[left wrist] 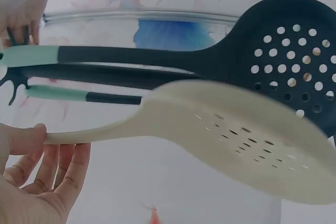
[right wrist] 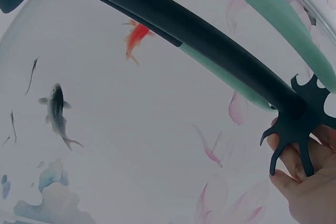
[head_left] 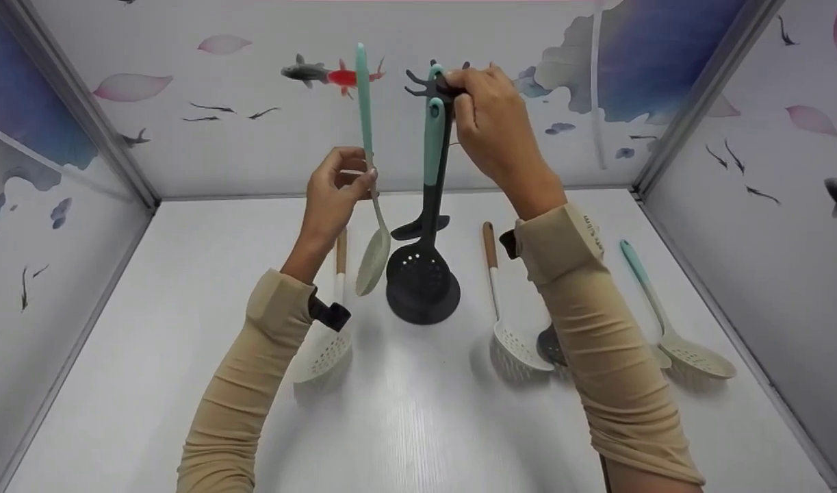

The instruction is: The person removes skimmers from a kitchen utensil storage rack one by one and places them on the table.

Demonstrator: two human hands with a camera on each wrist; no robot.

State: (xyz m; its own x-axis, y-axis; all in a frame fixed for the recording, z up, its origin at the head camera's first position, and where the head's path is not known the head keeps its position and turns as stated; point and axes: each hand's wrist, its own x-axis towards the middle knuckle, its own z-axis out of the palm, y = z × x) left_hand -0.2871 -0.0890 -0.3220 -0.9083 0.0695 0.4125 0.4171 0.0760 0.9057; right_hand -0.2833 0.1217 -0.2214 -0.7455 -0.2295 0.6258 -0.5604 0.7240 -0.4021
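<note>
My left hand (head_left: pixel 332 192) pinches the stem of a beige skimmer (left wrist: pixel 236 140) with a mint handle, holding it upright left of a black utensil stand (right wrist: pixel 231 56). The skimmer's perforated head points down, above the table. With thumb and fingers, my right hand (head_left: pixel 497 116) grips the stand's hooked top (right wrist: pixel 299 129). On the stand hangs a black skimmer (left wrist: pixel 286 56) with a mint handle. Behind it hangs another black utensil (head_left: pixel 418 226), also mint-handled, its head partly hidden. The skimmer in my left hand is apart from the hooks.
White skimmers with wooden handles lie on the table, one at the left (head_left: pixel 326 356) and one right of centre (head_left: pixel 521 346). Beside my right sleeve are a partly hidden black perforated utensil (head_left: pixel 549 344) and a mint-handled beige skimmer (head_left: pixel 695 356). Patterned walls (head_left: pixel 233 157) enclose the table.
</note>
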